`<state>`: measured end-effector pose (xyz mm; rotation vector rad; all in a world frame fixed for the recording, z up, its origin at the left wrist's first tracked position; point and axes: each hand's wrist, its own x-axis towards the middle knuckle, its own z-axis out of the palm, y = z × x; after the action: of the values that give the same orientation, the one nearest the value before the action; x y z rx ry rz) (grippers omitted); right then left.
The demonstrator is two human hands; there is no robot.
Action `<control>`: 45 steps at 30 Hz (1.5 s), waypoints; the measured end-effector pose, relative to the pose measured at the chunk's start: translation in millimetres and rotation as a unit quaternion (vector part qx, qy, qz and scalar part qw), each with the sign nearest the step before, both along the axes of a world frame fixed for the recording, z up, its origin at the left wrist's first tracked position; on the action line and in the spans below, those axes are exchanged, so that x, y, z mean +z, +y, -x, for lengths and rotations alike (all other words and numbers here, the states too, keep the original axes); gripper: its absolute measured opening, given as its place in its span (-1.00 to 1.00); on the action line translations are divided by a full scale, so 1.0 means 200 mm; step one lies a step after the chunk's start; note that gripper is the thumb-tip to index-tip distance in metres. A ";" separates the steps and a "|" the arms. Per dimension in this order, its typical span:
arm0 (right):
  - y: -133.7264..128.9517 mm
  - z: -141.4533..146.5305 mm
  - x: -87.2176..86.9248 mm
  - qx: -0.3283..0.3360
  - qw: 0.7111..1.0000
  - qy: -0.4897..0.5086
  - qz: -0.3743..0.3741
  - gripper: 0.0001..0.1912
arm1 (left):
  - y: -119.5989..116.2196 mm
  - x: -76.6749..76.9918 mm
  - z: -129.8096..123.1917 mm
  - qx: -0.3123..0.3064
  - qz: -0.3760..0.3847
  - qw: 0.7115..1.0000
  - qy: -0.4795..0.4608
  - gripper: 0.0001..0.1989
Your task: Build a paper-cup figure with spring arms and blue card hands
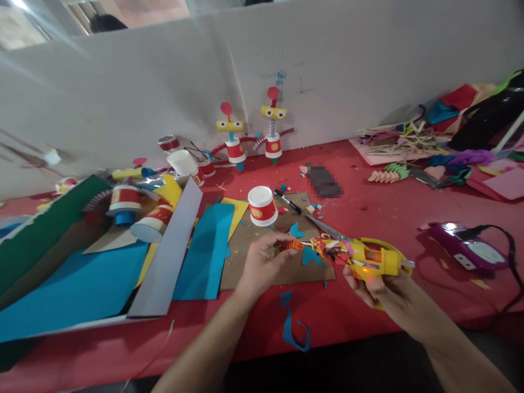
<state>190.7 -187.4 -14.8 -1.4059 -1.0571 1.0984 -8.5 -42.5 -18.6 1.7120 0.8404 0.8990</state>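
Observation:
My left hand [268, 259] pinches a small orange folded paper strip [293, 245] above the brown cardboard [241, 273]. My right hand [380, 292] is wrapped round a yellow glue gun [368, 259] with an orange light glowing on its side. The gun's nozzle points left and meets the orange strip or sits just beside it. Scraps of coloured paper cling around the front of the gun. Beyond my left hand, a red and white paper cup [262, 206] stands upside down on the cardboard. Blue paper pieces [311, 256] lie under the nozzle.
Scissors [327, 227] and a black pen [287, 201] lie behind the gun. Two cup figures [234, 148] stand by the wall. At left is a box with blue sheets [73, 284] and more cups. A purple device [466, 245] with a black cable lies at right.

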 end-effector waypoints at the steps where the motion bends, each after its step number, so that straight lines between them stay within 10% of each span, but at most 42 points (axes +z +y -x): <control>1: 0.00 0.00 0.00 -0.004 1.000 -0.003 0.005 -0.58 | 0.00 0.00 0.00 0.001 -0.002 1.000 0.002 -0.85; 34: -0.01 -0.07 -0.01 0.008 0.983 -0.182 0.014 -0.49 | -0.01 0.02 0.00 0.011 -0.010 1.000 0.014 -0.86; 38: 0.08 -0.19 0.00 -0.049 0.930 -0.363 0.019 -0.53 | -0.01 0.02 0.00 0.016 0.007 1.000 0.013 -0.85; 43: 0.25 -0.47 -0.08 -0.114 0.748 -0.650 0.068 -0.70 | 0.00 0.01 0.00 0.034 0.029 0.999 0.007 -0.84; 45: 0.30 -0.55 -0.10 -0.098 0.726 -0.678 0.058 -0.70 | 0.01 0.01 0.00 0.035 0.048 0.998 0.001 -0.85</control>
<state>301.2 -128.2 -35.7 -2.4054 -1.7326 -0.2642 -9.2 -41.4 -16.3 1.6093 0.9343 0.8904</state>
